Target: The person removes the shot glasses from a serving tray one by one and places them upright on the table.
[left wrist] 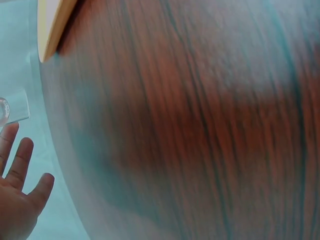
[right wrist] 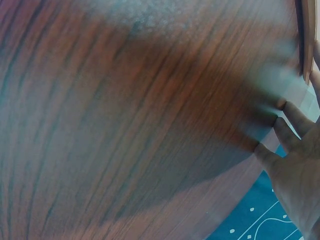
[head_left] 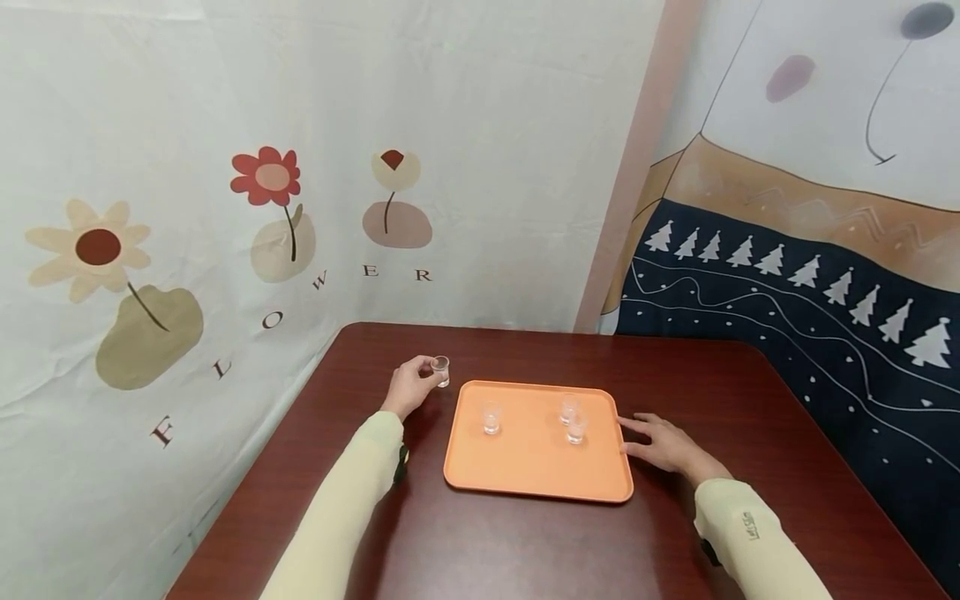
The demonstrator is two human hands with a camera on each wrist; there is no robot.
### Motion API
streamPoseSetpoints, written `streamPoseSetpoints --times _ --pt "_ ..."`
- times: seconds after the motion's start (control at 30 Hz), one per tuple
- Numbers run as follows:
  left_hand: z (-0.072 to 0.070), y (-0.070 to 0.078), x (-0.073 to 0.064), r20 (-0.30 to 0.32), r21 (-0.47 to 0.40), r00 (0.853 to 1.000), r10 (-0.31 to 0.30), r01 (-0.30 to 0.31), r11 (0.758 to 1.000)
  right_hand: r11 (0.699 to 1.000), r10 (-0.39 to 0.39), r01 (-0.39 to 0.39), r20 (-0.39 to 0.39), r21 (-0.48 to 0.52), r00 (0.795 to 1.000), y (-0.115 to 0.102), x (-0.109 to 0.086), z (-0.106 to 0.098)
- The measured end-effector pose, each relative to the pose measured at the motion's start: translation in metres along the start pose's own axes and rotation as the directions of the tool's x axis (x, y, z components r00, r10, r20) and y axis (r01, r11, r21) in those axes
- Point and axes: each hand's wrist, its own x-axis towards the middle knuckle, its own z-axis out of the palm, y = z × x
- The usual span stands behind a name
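Between thumb and fingers, my left hand (head_left: 411, 386) pinches a small clear shot glass (head_left: 442, 372) just beyond the tray's far left corner. In the left wrist view the shot glass (left wrist: 18, 106) shows partly at the left edge, above the fingers. An orange rectangular tray (head_left: 517, 469) lies on the table and bears three more clear glasses: one glass (head_left: 491, 418) on the left, and a glass (head_left: 569, 409) close behind another glass (head_left: 575, 430) on the right. My right hand (head_left: 663, 442) is spread, its fingertips at the tray's right rim.
The dark red-brown wooden table (head_left: 480, 542) fills the space under the tray. Behind it hangs a pale curtain (head_left: 510, 167) printed with flowers and letters. A dark blue cloth (head_left: 750, 317) with white trees hangs along the right side.
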Motion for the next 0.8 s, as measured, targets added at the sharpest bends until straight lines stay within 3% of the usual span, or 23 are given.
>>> streamPoseSetpoints --times 0.4,0.8 --pt "0.000 -0.018 -0.004 -0.007 0.030 0.999 -0.051 0.051 0.998 1.000 0.011 -0.011 0.008 -0.010 1.000 -0.001 -0.002 0.000" --pt "-0.003 -0.024 -0.005 0.011 0.038 0.996 -0.085 0.085 0.996 1.000 0.031 -0.031 0.005 0.003 1.000 -0.001 -0.001 0.001"
